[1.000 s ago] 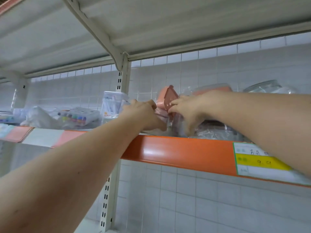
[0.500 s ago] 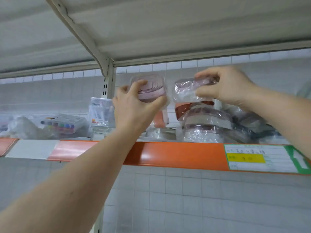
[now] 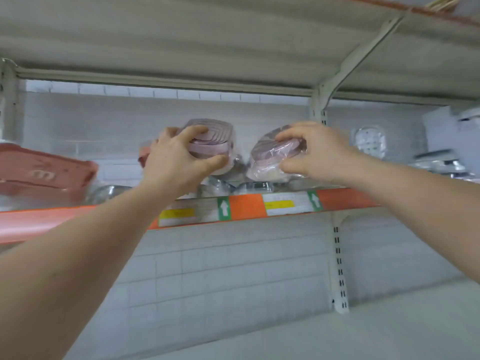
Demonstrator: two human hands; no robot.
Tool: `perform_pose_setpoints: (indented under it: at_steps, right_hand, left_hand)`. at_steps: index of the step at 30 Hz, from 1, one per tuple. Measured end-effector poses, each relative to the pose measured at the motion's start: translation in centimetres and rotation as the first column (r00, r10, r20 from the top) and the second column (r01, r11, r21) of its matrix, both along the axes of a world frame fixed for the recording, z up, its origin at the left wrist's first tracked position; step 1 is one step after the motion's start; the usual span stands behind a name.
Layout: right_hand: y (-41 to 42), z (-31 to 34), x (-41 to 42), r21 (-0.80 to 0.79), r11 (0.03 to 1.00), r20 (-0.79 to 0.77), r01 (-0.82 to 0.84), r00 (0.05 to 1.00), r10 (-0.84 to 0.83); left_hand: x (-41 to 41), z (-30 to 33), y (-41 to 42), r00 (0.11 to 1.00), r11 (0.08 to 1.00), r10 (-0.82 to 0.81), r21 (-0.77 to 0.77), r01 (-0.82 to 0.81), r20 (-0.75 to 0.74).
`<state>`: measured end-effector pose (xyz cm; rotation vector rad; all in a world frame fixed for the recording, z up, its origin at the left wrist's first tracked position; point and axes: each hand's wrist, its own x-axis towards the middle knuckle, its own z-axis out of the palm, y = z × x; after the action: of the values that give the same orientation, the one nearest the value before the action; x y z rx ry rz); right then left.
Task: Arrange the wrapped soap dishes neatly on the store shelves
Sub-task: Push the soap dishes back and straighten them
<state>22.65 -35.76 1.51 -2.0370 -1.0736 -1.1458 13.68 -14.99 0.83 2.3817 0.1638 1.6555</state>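
Above the orange-edged shelf [image 3: 246, 209], left hand [image 3: 176, 162] grips one pink wrapped soap dish [image 3: 215, 141], right hand [image 3: 314, 152] grips another wrapped soap dish [image 3: 270, 157] just beside it, both raised.
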Motion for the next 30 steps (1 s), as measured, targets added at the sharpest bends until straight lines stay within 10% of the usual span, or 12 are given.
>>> perform_pose_setpoints:
  at_steps: [30]
  right_hand:
    - [-60.3, -10.5, 20.8, -0.024, 0.822, -0.281, 0.569, 0.785, -0.552]
  left_hand:
    - [35.2, -12.9, -57.6, 0.678, 0.707, -0.707, -0.204, 0.677, -0.202]
